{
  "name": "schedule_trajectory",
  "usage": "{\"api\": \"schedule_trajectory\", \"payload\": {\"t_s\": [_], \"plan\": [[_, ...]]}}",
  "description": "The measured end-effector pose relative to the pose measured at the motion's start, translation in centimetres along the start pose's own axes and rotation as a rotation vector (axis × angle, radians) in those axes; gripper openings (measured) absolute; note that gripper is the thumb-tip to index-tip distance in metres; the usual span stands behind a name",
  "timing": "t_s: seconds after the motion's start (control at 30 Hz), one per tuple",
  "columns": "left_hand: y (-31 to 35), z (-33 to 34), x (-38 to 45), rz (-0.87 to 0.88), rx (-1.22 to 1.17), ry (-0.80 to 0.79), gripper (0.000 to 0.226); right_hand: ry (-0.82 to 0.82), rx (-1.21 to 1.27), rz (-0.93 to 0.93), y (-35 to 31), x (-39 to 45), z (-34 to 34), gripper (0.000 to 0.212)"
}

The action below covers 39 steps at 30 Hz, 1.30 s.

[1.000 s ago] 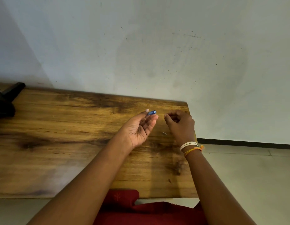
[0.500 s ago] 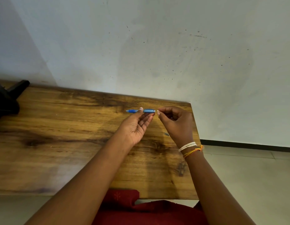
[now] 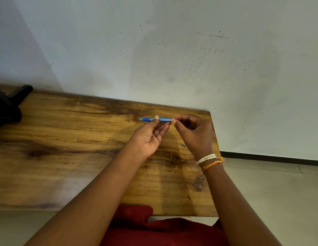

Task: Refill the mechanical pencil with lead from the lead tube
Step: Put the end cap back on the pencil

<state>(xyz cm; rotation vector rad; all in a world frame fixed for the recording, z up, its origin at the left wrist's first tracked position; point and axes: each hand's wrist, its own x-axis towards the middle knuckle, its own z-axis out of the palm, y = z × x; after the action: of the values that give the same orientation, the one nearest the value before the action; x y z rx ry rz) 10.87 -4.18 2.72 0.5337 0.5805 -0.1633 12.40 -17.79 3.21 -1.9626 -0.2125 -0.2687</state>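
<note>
A blue mechanical pencil (image 3: 161, 119) lies level above the wooden table (image 3: 65, 139), its tip pointing left. My left hand (image 3: 151, 134) holds it between thumb and fingers, palm turned up. My right hand (image 3: 193, 132) pinches at the pencil's white back end with thumb and forefinger; whether a lead is between those fingertips is too small to tell. A small blue-grey piece (image 3: 183, 145) lies on the table just left of my right wrist; I cannot tell what it is. No lead tube is recognisable in view.
A black object (image 3: 9, 105) sits at the table's far left. The table's right edge (image 3: 215, 150) runs just under my right wrist, with tiled floor beyond. A white wall stands behind the table. Red cloth (image 3: 154, 228) covers my lap at the near edge.
My left hand turned the pencil from mostly hidden in the palm to lying level and in full view. My right fingertips closed in on its back end and now touch it.
</note>
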Motion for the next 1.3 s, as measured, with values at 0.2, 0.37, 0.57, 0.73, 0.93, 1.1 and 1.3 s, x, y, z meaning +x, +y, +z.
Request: {"api": "schedule_trajectory", "payload": {"t_s": [0.2,0.37,0.57,0.73,0.93,1.1,1.3], "plan": [[0.0,-0.1,0.1,-0.001,-0.002,0.002,0.015,-0.009,-0.016,-0.007,0.0,-0.1,0.0,0.011],[0.0,0.0,0.0,0.004,-0.011,-0.006,0.016,-0.004,-0.019,-0.016,0.1,-0.1,0.0,0.011],[0.4,-0.7,0.0,0.002,-0.021,-0.002,0.016,-0.015,-0.016,-0.016,-0.1,-0.4,0.7,0.010],[0.5,-1.0,0.0,-0.001,-0.018,-0.005,0.016,-0.016,-0.012,-0.018,-0.3,-0.5,0.9,0.010],[0.5,-1.0,0.2,0.005,-0.015,-0.009,0.018,-0.017,-0.030,-0.027,-0.3,-0.6,1.0,0.011],[0.6,-1.1,0.3,0.049,0.018,-0.002,0.026,-0.013,-0.043,-0.013,-0.4,-0.5,1.0,0.009],[0.8,-1.1,0.6,0.132,0.120,-0.017,0.010,-0.023,-0.087,0.001,-0.3,-0.3,0.8,0.008]]}}
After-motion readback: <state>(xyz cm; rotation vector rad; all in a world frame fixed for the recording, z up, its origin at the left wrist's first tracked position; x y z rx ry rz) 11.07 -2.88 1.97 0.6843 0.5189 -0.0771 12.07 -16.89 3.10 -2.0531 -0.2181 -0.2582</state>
